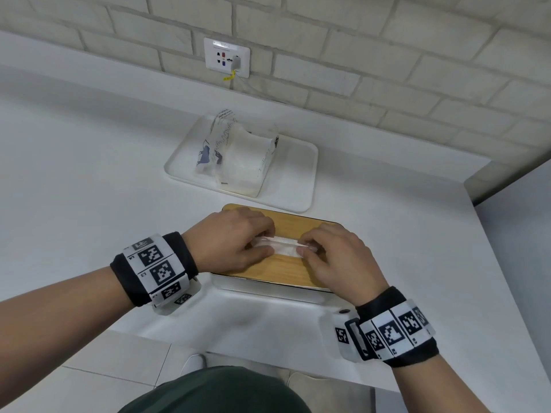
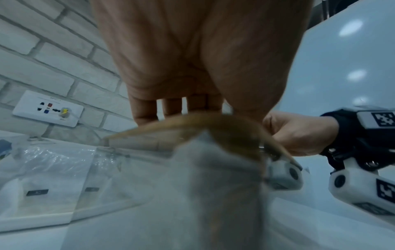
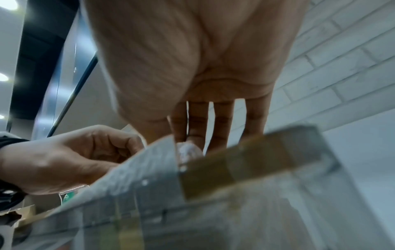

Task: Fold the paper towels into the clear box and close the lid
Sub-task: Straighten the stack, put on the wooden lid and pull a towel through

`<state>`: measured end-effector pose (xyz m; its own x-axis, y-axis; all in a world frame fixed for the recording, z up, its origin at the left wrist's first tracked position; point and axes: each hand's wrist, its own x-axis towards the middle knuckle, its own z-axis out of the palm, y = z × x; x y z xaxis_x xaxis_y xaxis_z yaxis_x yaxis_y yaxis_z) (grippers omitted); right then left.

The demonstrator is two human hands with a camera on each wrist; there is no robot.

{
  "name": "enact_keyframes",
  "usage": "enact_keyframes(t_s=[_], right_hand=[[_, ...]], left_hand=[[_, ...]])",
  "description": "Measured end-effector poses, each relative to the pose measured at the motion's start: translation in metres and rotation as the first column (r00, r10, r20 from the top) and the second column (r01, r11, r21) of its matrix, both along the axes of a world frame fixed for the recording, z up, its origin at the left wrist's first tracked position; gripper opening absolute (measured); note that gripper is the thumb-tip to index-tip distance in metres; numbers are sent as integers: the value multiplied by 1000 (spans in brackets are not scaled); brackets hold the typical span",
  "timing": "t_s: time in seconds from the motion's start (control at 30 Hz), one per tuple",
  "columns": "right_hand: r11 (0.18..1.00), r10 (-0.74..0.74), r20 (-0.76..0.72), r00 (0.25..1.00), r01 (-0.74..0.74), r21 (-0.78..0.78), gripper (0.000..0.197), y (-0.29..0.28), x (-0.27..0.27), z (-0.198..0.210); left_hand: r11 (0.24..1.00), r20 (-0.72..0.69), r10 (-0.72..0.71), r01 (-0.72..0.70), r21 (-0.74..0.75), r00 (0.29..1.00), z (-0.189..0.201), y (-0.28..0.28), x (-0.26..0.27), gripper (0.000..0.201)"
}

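Observation:
The clear box [image 1: 268,291] stands near the counter's front edge with its wooden lid [image 1: 287,226] lying flat on top. A white paper towel [image 1: 283,246] sticks up through a slot in the middle of the lid. My left hand [image 1: 264,243] pinches the towel's left end with curled fingers. My right hand [image 1: 307,249] pinches its right end. In the right wrist view the towel [image 3: 189,150] shows as a white tuft below the right hand [image 3: 203,121], above the lid's edge [image 3: 245,162]. The left wrist view shows the left hand [image 2: 181,106] over the blurred lid [image 2: 213,121].
Behind the box a white tray [image 1: 298,177] carries an opened plastic pack of paper towels [image 1: 238,153]. A wall socket [image 1: 226,57] with a plugged cable sits on the brick wall. The counter ends close to the right of the box.

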<state>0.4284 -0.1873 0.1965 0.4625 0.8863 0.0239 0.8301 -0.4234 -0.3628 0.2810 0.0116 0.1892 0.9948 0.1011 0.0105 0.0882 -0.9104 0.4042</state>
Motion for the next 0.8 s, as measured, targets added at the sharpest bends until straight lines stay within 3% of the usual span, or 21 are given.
enact_keyframes(t_s=[0.1,0.23,0.33,0.43,0.6,0.8], right_hand=[[998,13,16,1000,-12,-56,21,4,0,3],[998,-46,87,995,43,42,10,7,-5,0],[997,-29,98,995,21,79,6,2,-9,-3],[1000,20,80,997,-21,7,5,0,-4,2],[1000,-9,131,991,13,-27,8,4,-1,3],[998,15,23,1000,-13,-69,19,0,8,5]], left_hand=[[999,14,18,-18,44,1000,-1,-2,4,44],[996,91,45,-51,67,995,-5,-4,2,43],[996,48,57,-60,67,997,0,-3,1,40],[994,-19,62,-60,87,998,4,4,5,26],[993,-8,97,-96,64,995,5,3,7,24],[994,-20,102,-103,-42,995,7,16,5,22]])
